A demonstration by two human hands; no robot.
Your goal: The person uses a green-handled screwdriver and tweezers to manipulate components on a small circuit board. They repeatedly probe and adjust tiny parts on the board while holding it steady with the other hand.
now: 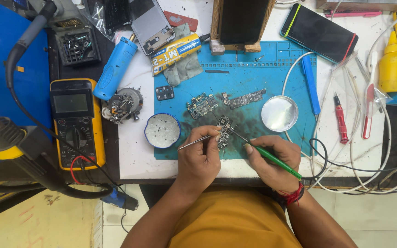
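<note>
So, quick rundown from where I'm standing:

Left hand (200, 158): fingers pinching a pair of thin metal tweezers (194, 143), tips reaching toward the small circuit board (224, 132).

Right hand (272, 158): fingers wrapped round a green-handled soldering iron (272, 159), held like a pen, its fine tip touching the board's upper right edge as far as I can tell.

Small circuit board: sits on the blue work mat (295, 142), on the sooty dark patch, right between both hands near the front edge of the white surface (134, 156).

More boards: two other bare boards (201, 105) (244, 98) lie just behind it on the mat.

Round tins: a blue-rimmed tin (162, 130) at the mat's left edge, a shiny lid (279, 113) to the right.

Left side: yellow multimeter (77, 121) with red and black leads, a blue cylinder tool (115, 67) beside it, a yellow glue tube (176, 52) further back.

Right side: blue pen-like tool (310, 85), red screwdriver (341, 118), yellow bottle (391, 63), tangle of white cables (387, 138).

Back: dark phone (319, 32) lying face up.
</note>
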